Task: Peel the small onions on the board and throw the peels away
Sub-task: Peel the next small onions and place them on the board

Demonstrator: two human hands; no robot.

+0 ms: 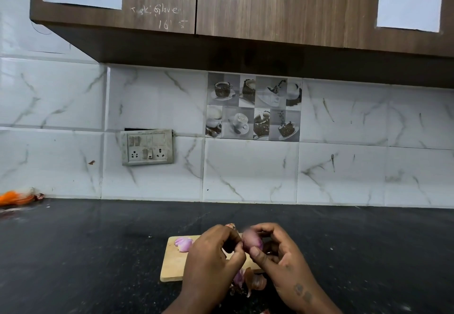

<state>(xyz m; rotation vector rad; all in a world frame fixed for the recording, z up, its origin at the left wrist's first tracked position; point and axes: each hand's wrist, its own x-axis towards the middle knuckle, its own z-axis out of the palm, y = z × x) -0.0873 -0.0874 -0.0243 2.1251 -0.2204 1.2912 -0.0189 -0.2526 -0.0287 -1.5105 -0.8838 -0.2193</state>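
Above a small wooden board (173,262) on the dark counter, my right hand (275,252) grips a small purple onion (251,241). My left hand (216,252) pinches at the onion's left side with thumb and fingertips. Peeled pink onions (183,243) lie on the board's far left corner. A pile of brown and purple peels (250,281) sits on the counter just in front of the board, below my hands. Another onion (231,225) peeks out behind my left hand, mostly hidden.
The black counter (98,252) stretches wide on both sides. Orange and red scraps (17,199) lie at the far left by the tiled wall. A switch and socket panel (147,147) is on the wall, and wooden cabinets (221,13) hang overhead.
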